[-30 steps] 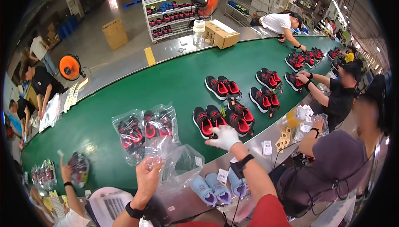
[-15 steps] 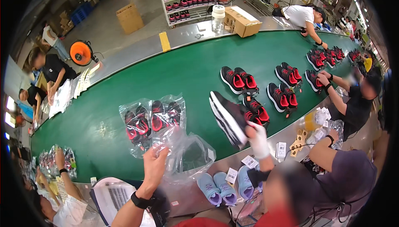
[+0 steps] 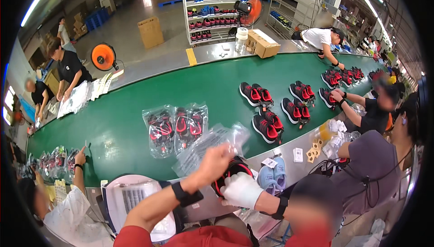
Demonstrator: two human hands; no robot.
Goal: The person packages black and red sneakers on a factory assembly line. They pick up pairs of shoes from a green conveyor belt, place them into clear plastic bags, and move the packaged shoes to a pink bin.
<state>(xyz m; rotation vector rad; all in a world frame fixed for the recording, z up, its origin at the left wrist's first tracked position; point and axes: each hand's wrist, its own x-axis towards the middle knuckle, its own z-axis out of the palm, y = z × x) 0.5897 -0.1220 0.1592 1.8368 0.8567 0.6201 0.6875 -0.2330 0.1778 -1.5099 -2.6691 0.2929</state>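
— What's changed in your hands?

— My gloved right hand [image 3: 242, 190] has brought the black shoe with red trim [image 3: 231, 169] off the green conveyor belt [image 3: 122, 125]; it was out over the belt a moment ago and now grips the shoe just this side of it. My bare left hand [image 3: 216, 161] is closed on the clear plastic bag [image 3: 208, 145], its mouth at the shoe.

— And beyond?

— Two bagged pairs [image 3: 174, 127] lie on the belt; loose pairs [image 3: 271, 125] sit further right.

black-red shoe [image 3: 233, 168] at clear bag [image 3: 212, 145] mouth
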